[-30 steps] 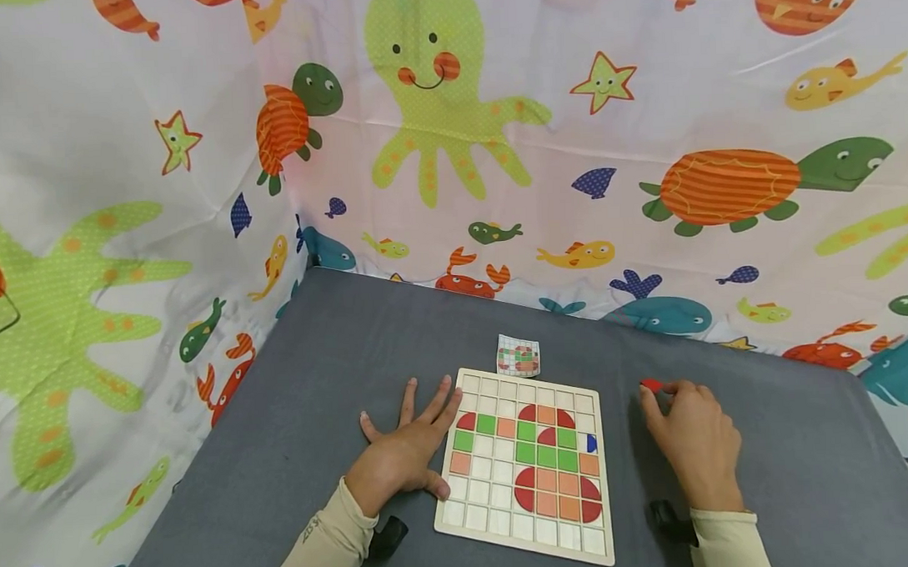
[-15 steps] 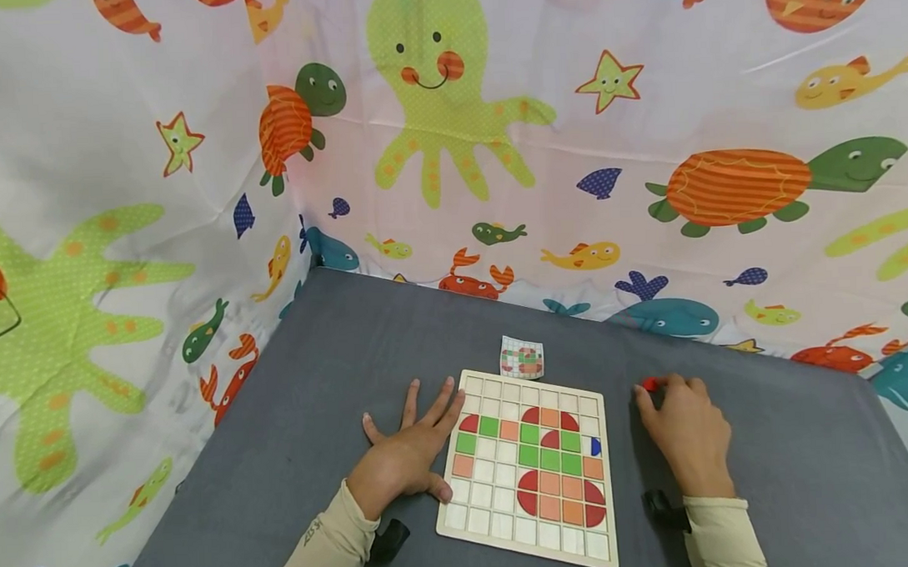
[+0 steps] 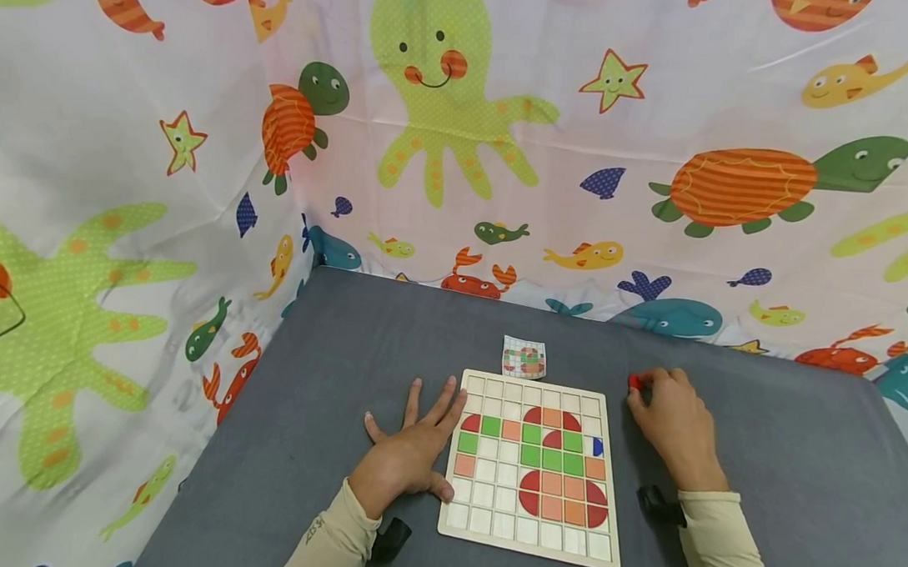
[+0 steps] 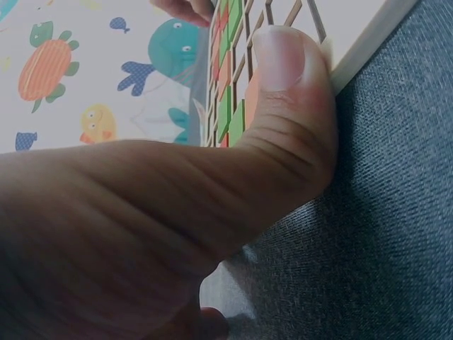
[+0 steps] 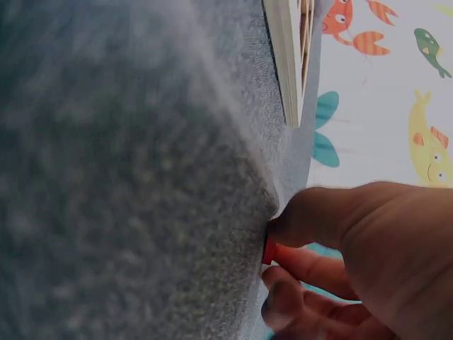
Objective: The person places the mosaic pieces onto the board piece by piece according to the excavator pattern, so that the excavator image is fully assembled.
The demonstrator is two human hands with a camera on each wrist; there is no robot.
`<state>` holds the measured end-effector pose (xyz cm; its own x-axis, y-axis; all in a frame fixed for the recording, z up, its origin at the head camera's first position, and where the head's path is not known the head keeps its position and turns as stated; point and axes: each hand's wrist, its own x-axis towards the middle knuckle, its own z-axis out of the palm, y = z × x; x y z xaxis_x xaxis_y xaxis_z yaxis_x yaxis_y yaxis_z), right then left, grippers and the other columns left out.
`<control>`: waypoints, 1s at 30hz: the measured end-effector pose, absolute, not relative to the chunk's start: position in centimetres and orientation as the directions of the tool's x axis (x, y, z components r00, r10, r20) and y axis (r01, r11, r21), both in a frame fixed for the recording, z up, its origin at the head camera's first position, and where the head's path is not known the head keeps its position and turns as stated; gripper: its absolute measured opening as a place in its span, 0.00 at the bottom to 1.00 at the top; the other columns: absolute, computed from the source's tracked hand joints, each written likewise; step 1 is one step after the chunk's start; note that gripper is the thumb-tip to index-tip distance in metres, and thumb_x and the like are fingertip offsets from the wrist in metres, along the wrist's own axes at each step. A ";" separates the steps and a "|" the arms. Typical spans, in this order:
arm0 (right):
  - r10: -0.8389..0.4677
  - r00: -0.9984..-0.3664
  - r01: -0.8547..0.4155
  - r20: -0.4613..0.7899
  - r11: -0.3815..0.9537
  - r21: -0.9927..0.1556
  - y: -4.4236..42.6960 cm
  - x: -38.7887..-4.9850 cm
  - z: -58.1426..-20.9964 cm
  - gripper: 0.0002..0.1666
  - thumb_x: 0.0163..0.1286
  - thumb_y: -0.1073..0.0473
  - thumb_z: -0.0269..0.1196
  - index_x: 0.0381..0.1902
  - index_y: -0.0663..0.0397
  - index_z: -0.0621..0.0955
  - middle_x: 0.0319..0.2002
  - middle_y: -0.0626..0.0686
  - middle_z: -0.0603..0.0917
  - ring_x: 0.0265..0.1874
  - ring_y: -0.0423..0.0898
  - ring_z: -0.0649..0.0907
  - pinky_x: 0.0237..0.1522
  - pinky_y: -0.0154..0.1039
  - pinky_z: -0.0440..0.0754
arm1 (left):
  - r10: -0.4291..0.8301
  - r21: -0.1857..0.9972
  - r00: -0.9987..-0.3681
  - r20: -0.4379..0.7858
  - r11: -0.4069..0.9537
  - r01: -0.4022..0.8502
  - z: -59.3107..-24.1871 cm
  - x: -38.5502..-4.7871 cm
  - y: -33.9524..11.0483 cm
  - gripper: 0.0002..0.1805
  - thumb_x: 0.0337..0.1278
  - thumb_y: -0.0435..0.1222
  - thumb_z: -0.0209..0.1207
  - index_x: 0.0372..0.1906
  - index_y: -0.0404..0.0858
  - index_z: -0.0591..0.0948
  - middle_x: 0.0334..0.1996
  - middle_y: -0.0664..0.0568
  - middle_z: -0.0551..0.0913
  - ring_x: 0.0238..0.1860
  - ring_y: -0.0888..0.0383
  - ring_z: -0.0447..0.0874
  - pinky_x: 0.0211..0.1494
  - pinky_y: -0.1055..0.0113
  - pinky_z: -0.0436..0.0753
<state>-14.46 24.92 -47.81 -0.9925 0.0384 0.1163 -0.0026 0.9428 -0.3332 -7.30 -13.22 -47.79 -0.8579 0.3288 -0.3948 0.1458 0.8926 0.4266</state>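
A square wooden grid board [image 3: 502, 525] lies on the grey cloth, partly filled with green and salmon squares and red curved pieces. A small blue piece [image 3: 597, 446] sits by its right edge. My left hand [image 3: 403, 462] is spread at the board's left side, its thumb [image 4: 283, 64] on the rim and a fingertip touching the upper left edge. To the right of the board, my right hand [image 3: 675, 428] pinches a small red piece [image 5: 270, 251] between thumb and fingers, close to the cloth. The piece's full outline is hidden by the fingers.
A small printed card [image 3: 524, 358] with a coloured grid pattern lies just behind the board. Curtains [image 3: 434, 151] with sea animals rise behind and to the left of the grey surface [image 3: 380, 328]. Black wrist straps [image 3: 391, 539] show at both sleeves.
My right hand has moved a little left toward the board, with the red piece still pinched. The left hand stays in place on the board, and the whole view has shifted slightly.
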 end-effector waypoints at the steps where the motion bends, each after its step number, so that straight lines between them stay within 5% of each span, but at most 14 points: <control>1: 0.031 -0.992 -0.012 0.121 0.940 -0.341 24.9 -14.5 -47.9 0.22 0.70 0.57 0.68 0.52 0.71 0.84 0.48 0.71 0.80 0.40 0.68 0.84 0.43 0.70 0.83 | 0.330 0.431 -0.857 -0.396 0.891 0.143 -48.1 -7.4 -13.2 0.82 0.31 0.53 0.84 0.87 0.64 0.37 0.86 0.67 0.27 0.85 0.41 0.16 0.57 0.06 0.27; 14: -0.045 -0.993 -0.087 0.113 0.910 -0.404 23.6 -13.1 -46.1 0.23 0.66 0.58 0.71 0.51 0.72 0.84 0.49 0.70 0.82 0.41 0.62 0.82 0.44 0.62 0.86 | 0.328 0.434 -0.866 -0.377 0.889 0.148 -49.7 -7.7 -13.4 0.82 0.29 0.53 0.84 0.87 0.65 0.37 0.87 0.67 0.28 0.85 0.41 0.16 0.57 0.06 0.27; 26: -0.196 -0.950 -0.284 0.241 0.864 -0.415 15.7 -8.0 -43.9 0.16 0.66 0.58 0.73 0.50 0.56 0.86 0.48 0.57 0.84 0.30 0.47 0.80 0.30 0.43 0.84 | 0.308 0.413 -0.858 -0.410 0.902 0.127 -46.6 -6.9 -13.3 0.79 0.33 0.52 0.83 0.88 0.60 0.41 0.88 0.63 0.32 0.86 0.41 0.20 0.60 0.06 0.32; 30: -0.241 -0.939 -0.326 0.244 0.851 -0.413 14.1 -6.8 -43.9 0.16 0.65 0.59 0.74 0.50 0.52 0.86 0.48 0.52 0.84 0.22 0.40 0.74 0.21 0.35 0.75 | 0.322 0.433 -0.861 -0.394 0.891 0.136 -45.9 -6.7 -13.1 0.77 0.34 0.50 0.84 0.88 0.58 0.43 0.88 0.62 0.34 0.86 0.39 0.21 0.60 0.06 0.33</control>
<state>-6.77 14.06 -43.87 -0.9392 -0.2413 0.2443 -0.3259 0.8506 -0.4127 -6.68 -13.09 -45.88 -0.8608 0.3223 -0.3939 0.1357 0.8912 0.4327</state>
